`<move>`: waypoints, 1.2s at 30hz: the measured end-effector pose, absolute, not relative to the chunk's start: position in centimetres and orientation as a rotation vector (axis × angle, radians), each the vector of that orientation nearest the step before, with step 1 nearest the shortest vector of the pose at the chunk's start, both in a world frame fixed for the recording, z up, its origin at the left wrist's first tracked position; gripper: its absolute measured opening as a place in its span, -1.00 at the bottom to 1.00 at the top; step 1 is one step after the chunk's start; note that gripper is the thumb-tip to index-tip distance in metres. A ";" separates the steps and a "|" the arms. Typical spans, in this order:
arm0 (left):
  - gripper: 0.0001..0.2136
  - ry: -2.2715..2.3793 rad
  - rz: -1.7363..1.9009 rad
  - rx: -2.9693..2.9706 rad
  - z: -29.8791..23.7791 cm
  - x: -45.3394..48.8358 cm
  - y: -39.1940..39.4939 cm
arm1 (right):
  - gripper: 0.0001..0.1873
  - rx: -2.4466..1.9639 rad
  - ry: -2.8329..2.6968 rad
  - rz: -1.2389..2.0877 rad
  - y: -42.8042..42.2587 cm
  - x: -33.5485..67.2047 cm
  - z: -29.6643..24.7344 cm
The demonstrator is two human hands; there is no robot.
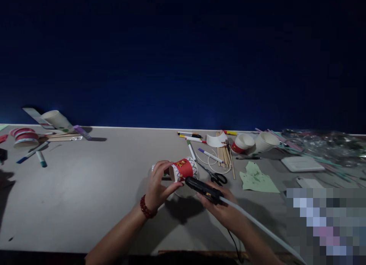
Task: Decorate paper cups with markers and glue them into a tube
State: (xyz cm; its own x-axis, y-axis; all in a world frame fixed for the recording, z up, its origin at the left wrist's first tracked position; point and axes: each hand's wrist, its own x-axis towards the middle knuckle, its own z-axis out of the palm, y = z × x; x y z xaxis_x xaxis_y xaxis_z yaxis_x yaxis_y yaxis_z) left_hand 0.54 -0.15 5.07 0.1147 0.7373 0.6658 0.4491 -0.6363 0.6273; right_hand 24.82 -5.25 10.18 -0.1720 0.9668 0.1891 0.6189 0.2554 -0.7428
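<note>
My left hand [160, 182], with a dark red bead bracelet at the wrist, is closed around a short paper cup [187, 169]. The cup lies tilted on its side, with a red band, a gold pattern and drawn zigzag edges. In my right hand [225, 209] is a black hot glue gun [203, 189], its nozzle pointing at the cup's lower side. A long pale glue stick [257, 223] sticks out of its back, and a black cord hangs below. Whether the nozzle touches the cup I cannot tell.
Beyond my hands lie scissors [219, 178], several markers [191, 150] and wooden sticks [226, 158]. Paper cups [265, 143] and a green paper piece [257, 179] are to the right. A red-striped paper piece [25, 137] and another cup [58, 121] lie far left.
</note>
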 end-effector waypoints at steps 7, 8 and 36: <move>-0.47 1.209 1.496 2.087 5.1 0.6 -0.3 | -0.81 -1.441 -2.000 0.614 -5.2 24.8 10.4; -0.47 1.214 1.500 2.095 5.2 0.6 -0.3 | -0.84 -1.427 -2.030 0.580 -5.2 24.9 10.6; -0.54 1.166 1.540 1.774 4.7 0.4 -0.1 | -0.48 -1.390 -1.147 1.126 -6.7 25.5 9.1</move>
State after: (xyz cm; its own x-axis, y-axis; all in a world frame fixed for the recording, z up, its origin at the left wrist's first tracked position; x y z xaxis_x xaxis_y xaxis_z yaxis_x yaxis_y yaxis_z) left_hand 0.42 -0.10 4.74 -0.0133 0.8531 0.5215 0.2708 -0.4990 0.8232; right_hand 25.55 -6.68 9.05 0.1268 0.9894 -0.0700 0.0883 -0.0816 -0.9927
